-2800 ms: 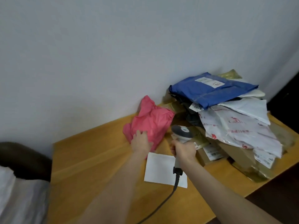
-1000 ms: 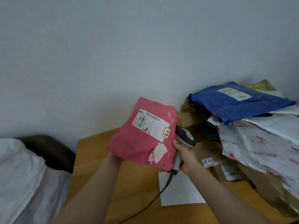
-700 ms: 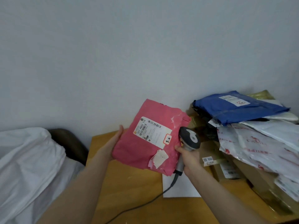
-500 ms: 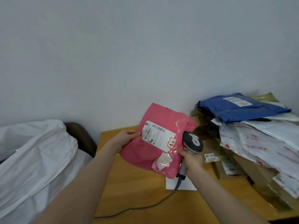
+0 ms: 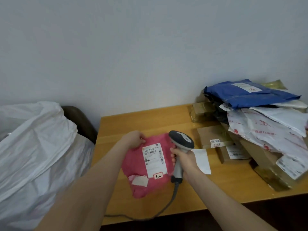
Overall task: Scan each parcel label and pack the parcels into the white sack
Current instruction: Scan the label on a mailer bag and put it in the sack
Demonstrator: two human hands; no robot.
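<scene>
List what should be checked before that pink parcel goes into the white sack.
1. The label on the parcel faces up, uncovered: ok.
2. The left hand grips the parcel's far edge: ok.
3. The right hand holds the scanner beside the label: ok.
4. The label is scanned: cannot tell.
5. The sack has its mouth open: cannot tell; no opening shows.

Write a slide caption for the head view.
Left hand holds pink parcel label-up while right hand grips the barcode scanner beside it; white sack stands at left.
</scene>
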